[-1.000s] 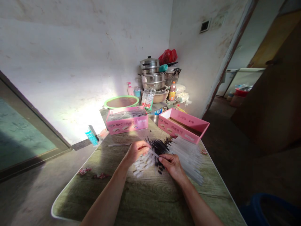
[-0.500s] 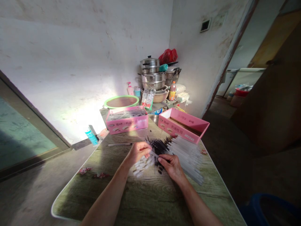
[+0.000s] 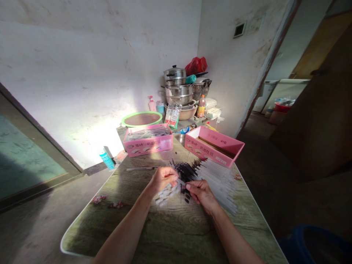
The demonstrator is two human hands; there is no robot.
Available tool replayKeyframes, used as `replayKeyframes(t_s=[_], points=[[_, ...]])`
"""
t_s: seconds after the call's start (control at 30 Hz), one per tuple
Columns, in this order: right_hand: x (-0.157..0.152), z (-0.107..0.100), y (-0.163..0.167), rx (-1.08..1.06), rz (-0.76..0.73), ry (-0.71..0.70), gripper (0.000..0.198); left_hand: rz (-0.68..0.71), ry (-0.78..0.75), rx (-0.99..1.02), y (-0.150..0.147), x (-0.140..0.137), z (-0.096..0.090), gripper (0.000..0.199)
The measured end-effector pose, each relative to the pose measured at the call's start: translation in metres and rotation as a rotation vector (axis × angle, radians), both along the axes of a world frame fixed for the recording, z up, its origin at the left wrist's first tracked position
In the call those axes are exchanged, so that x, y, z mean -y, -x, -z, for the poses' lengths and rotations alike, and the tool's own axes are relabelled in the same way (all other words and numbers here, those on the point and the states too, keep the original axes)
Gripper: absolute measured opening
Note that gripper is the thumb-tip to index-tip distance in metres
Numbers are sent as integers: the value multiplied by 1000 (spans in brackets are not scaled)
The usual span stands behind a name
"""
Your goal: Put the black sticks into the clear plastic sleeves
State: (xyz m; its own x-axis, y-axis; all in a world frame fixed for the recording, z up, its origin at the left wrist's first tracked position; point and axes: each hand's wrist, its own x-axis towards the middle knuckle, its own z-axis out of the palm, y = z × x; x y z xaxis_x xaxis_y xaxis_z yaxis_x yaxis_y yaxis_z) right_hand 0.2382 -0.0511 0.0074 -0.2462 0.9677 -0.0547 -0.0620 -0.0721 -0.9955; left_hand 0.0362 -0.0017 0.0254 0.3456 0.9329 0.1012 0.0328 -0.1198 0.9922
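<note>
My left hand (image 3: 164, 179) is pinched over the middle of the table (image 3: 176, 234), fingertips together on one end of a small whitish, translucent piece (image 3: 180, 182). My right hand (image 3: 202, 193) closes thumb and finger on its other end; its exact kind is too blurred to tell. Just beyond the fingers lies a heap of thin black sticks (image 3: 184, 171). Long clear plastic tubes (image 3: 217, 179) are piled to the right, partly behind my right hand. Short white pieces (image 3: 165, 196) lie beneath my left hand, and small black caps (image 3: 187, 200) sit between the hands.
Two pink boxes stand at the far side: the left box (image 3: 150, 147) holds clear-looking sticks, the right box (image 3: 211, 158) is tilted towards me. Behind them are a green-rimmed sieve (image 3: 123, 121), stacked steel pots (image 3: 178, 90) and a bottle (image 3: 201, 107). A blue tub (image 3: 298, 234) stands at lower right.
Both hands have shifted very slightly to the right, still pinching the small piece between them. The piles and boxes stay as they were.
</note>
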Motion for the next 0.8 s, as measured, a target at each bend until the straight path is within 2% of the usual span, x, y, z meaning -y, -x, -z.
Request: replayKeyframes(t_s=[0.1,0.2,0.27,0.37,0.5,0.57,0.7,0.77,0.8], points=[[1,-1,4,-52,16,80,36,-6,-11,-22,0,-2,1,24],[1,1,7,-50,38,75,39,-51,-62,-30,4,-7,0,31],[-1,3,7,-13,58,43,39,-121,-157,-50,10,-11,-4,36],[-5,6,3,80,74,-31,36,-178,-412,-223,16,-12,-12,32],[-7,5,0,255,61,-229,30,-3,-675,-467,4,0,-15,31],[-7,5,0,277,64,-257,29,82,-744,-565,-5,5,-12,27],[-7,7,2,192,108,-153,37,112,-735,-644,-2,4,-11,22],[-8,8,0,131,188,-141,41,42,-685,-629,18,-4,-14,23],[-8,7,-1,109,230,-148,43,-38,-663,-630,33,-8,-15,22]])
